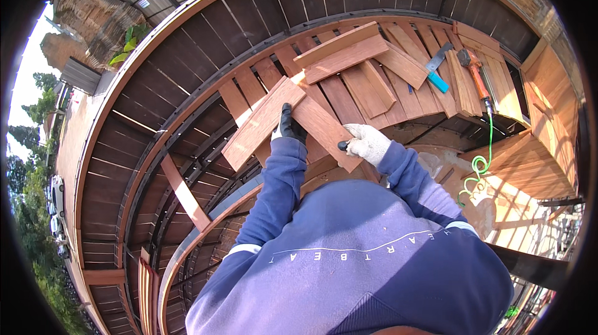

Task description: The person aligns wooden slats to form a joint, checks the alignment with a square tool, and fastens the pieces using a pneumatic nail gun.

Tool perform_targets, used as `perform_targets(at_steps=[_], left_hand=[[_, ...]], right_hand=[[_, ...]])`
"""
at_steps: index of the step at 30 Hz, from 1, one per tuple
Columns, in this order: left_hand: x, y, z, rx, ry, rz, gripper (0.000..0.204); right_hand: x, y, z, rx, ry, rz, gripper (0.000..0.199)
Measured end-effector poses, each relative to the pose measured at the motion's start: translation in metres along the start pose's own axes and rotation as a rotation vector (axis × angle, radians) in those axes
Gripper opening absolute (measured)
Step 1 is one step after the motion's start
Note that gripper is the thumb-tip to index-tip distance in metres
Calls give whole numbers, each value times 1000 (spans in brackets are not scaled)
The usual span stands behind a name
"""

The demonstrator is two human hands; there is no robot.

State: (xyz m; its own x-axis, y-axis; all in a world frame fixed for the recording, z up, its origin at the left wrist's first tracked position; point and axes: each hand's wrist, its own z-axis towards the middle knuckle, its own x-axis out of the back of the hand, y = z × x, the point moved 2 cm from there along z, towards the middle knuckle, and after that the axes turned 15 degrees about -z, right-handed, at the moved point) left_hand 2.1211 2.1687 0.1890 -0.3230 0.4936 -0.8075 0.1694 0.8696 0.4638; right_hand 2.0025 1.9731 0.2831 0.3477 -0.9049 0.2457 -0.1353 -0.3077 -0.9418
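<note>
My left hand (289,127), in a dark glove, is closed at the edge of a reddish wooden board (258,128). Its thumb lies on the wood; the other fingers are mostly hidden. A second wooden board (325,128) slants down to the right, its upper end close against the first one. Around its lower right edge closes my right hand (369,143), in a whitish glove with dark fingertips. Both boards are tilted over the curved slatted bench (339,99) in front of me.
Several loose boards (349,51) lie across the bench. To their right are a saw (439,67) with a teal handle and an orange tool (474,75) on a coiled green hose (481,164). A curved dark slatted backrest (205,36) rises behind. Wooden panels (551,111) stand at right.
</note>
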Motion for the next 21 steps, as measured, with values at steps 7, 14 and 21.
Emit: perform_targets(at_steps=[7, 14, 21], left_hand=[[-4, 14, -32, 188, -2, -13, 50], [4, 72, -57, 21, -292, 938, 34], [-55, 102, -51, -606, -532, 2182, 73]], right_hand=[[2, 4, 4, -63, -86, 152, 37], [11, 24, 11, -81, -98, 264, 56], [9, -22, 12, -5, 4, 403, 64]])
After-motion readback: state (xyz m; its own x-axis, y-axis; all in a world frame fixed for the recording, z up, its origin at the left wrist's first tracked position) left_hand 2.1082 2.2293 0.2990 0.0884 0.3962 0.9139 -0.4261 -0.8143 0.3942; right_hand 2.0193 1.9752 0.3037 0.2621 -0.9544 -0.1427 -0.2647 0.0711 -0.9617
